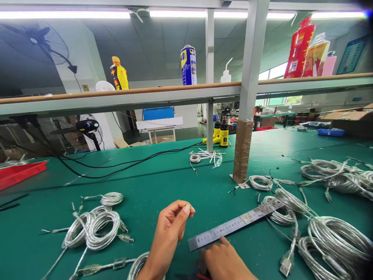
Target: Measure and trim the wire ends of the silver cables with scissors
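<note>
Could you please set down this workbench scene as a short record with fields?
Surface: green tabletop
Left hand: thumb and fingers pinched together; anything between them is too small to tell
Right hand: low beside the ruler's near edge, partly blurred; grip unclear
Ruler: metal, slanting, far end over a coiled cable
Cables: silvery coils at left and right, some with connectors
Shelf: raised, holding bottles and a blue-and-yellow can
</note>
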The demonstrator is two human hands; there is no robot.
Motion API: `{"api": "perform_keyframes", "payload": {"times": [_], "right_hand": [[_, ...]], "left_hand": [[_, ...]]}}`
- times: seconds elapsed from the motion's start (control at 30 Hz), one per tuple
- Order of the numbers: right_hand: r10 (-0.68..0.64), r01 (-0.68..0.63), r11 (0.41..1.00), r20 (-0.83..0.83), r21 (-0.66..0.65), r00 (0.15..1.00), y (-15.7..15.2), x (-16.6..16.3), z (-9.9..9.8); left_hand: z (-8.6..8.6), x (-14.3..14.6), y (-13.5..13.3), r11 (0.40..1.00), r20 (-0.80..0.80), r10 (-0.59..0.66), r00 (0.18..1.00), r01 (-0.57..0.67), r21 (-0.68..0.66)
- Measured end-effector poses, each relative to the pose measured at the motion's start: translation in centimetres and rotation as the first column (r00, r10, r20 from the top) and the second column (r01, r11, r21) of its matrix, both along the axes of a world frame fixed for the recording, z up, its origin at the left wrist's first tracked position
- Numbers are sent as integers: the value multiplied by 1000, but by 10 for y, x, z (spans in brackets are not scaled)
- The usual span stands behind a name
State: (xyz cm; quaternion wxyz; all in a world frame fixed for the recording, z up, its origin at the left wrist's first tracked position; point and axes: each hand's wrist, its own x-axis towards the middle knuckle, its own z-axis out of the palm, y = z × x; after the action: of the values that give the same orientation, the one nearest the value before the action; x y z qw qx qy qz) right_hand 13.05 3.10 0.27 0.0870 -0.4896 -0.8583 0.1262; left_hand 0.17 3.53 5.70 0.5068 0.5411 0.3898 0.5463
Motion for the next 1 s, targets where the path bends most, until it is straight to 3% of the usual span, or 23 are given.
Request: {"api": "perform_keyframes", "payload": {"times": [0.17,0.23,0.33,0.43,0.53,0.73,1.0], "right_hand": [[-76,78,997,75,-19,994,1,-8,8],[-182,183,981,-24,58,983,2,-2,16],[-256,309,945,-343,111,904,8,8,26],[-160,154,986,-651,-67,742,12,11,31],[-140,7,985,-775,-173,617,11,9,34],[-228,164,974,-664,-158,712,5,10,40],[-183,188,980,-612,-58,769,8,12,35]], "left_hand": [[6,-4,1,1000,-28,7,1000,-7,-6],[6,-6,2,1000,-32,15,999,-16,-11],[5,-6,4,1000,-33,-2,999,2,-14],[2,-6,5,999,-44,-32,998,32,-12],[0,-6,5,999,-53,-42,998,41,-10],[-2,-8,7,998,-45,-56,997,56,5],[-2,-8,6,997,-63,-68,996,71,33]]}}
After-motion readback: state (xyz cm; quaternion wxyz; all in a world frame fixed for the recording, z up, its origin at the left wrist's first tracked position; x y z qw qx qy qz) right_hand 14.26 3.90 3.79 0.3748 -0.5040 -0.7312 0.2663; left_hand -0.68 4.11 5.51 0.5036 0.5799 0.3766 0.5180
